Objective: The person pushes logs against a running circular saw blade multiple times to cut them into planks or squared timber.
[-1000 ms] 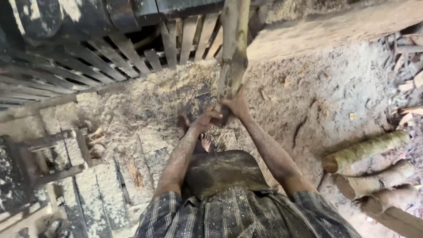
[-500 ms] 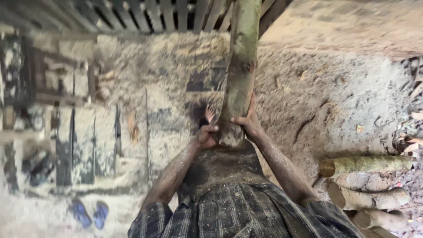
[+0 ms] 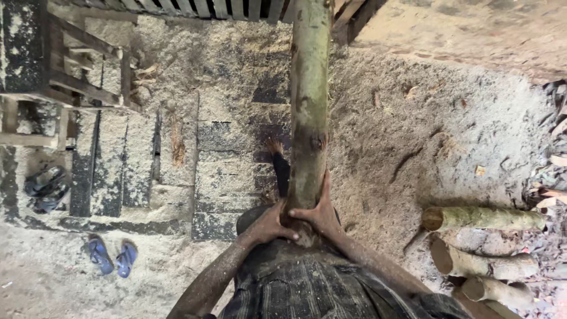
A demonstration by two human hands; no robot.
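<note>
Nearest, my body: I look straight down over my dark plaid shirt [image 3: 307, 295], dusted with sawdust, and both forearms reach forward from it.
Left hand: my left hand [image 3: 269, 225] cups the near end of the log from the left, fingers wrapped closed around the butt.
Right hand: my right hand [image 3: 322, 210] presses on the log's right side, palm flat against the bark, fingers [image 3: 325, 183] stretched up along it and thumb crossing toward the left hand.
Log: a long, round, greenish log [image 3: 308, 112] runs from my waist away to the top edge of the view; its far end is out of sight.
Step in hand, as I judge it: carrying or steering the log by its near end, with both hands bearing it at belly height.
Next move, as I judge it: it calls for a firm two-handed hold and a steady line, since the far end is heavy and unseen.
Foot: my foot [image 3: 279, 168] shows just left of the log, on the floor.
Floor: a sawdust-covered floor [image 3: 413, 136] lies below.
Right side: three short cut logs [image 3: 481, 220] lie stacked together, well apart from my hands.
Left side: a pair of blue sandals [image 3: 112, 257] and a darker pair [image 3: 46, 188] rest in the sawdust.
Farthest: wooden slats [image 3: 201, 7] and a timber frame [image 3: 65, 65] stand along the top.
</note>
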